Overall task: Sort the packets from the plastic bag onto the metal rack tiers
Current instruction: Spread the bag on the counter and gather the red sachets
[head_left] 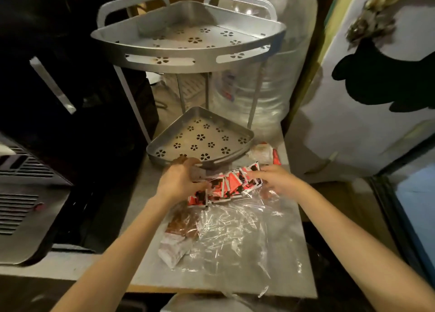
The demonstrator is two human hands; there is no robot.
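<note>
Both hands (181, 181) (277, 179) gripping red packets (231, 185), fingers curled

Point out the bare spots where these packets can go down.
Both perforated metal rack tiers lie bare: the upper tier and the lower tier. The grey counter in front is crowded with red-and-white packets, the clear plastic bag and brown packets.

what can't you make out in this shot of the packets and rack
Head view, the only one:
- Print on the red packets: motion-blurred.
- Left hand grip: blurred, fingers partly hide what it holds.
- Packets inside the plastic bag: glare obscures them.
- Water bottle label: behind the metal rack.
</note>
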